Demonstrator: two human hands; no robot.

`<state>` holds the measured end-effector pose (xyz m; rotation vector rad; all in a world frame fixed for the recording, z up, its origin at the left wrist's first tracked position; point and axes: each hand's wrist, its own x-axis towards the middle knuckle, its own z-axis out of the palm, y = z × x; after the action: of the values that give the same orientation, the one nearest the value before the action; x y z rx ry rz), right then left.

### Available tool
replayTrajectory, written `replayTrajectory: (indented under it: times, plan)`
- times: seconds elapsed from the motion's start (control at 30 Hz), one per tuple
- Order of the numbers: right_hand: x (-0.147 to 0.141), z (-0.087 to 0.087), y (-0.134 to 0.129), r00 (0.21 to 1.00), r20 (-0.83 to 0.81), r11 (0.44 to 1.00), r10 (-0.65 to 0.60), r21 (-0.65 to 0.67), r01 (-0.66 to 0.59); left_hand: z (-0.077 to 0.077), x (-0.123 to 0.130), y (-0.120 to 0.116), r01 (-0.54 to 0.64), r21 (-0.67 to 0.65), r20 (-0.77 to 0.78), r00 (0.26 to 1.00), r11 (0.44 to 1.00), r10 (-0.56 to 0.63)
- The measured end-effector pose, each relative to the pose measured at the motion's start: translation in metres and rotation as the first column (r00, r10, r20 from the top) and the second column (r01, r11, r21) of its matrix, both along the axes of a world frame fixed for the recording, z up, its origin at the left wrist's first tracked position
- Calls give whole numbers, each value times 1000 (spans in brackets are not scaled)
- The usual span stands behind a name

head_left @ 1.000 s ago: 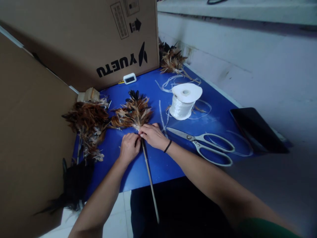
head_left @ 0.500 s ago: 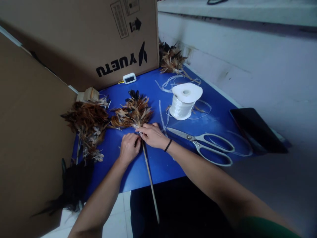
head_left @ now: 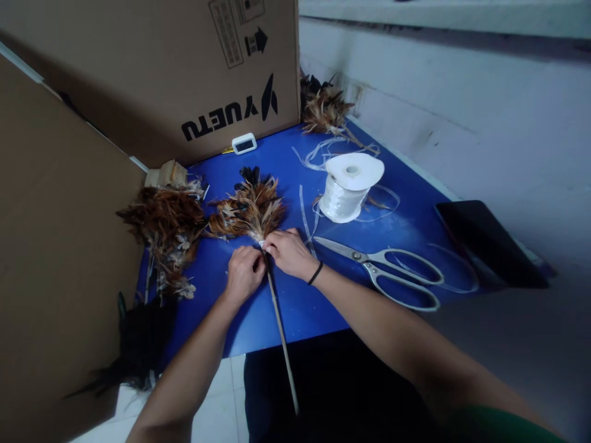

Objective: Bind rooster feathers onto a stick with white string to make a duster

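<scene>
Fingers of the left hand (head_left: pixel 243 274) and right hand (head_left: pixel 290 252) are pinched closed together on the base of the feather bundle (head_left: pixel 252 208), where it meets the thin stick (head_left: pixel 281 326). The bundle lies near the middle of the blue worktop (head_left: pixel 295 301); the stick runs back past the near edge. Scissors (head_left: pixel 388 271) lie just right of the right hand, a white spool (head_left: pixel 348 187) beyond them. Loose feathers (head_left: pixel 166 231) are heaped at the left edge, beside the cardboard box (head_left: pixel 152 80).
</scene>
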<state>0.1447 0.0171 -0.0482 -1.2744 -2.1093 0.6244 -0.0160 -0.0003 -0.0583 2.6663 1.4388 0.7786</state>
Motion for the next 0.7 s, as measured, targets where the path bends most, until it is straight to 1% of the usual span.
replayTrajectory:
  times: [0.13,0.27,0.37,0.5,0.6,0.7]
  plan:
    - [0,0,-1,999,43,1000,-16,16,15,0,-1,0,-3,-22,19,1000,1000,3]
    - [6,3,-4,997,71,1000,-8,12,8,2,-3,-3,-40,-88,56,997,995,45]
    - [7,8,-11,998,34,997,-52,-63,54,4,-3,-5,-63,-117,73,995,991,72]
    - [-1,16,-28,996,1,977,-84,-196,83,5,-2,-7,-71,-150,108,990,986,87]
    - [-9,17,-38,994,20,962,-109,-251,111,8,-2,-6,-88,-253,174,975,963,135]
    - [-14,13,-40,989,-44,957,-138,-262,122,13,-2,-7,-96,-428,286,929,899,236]
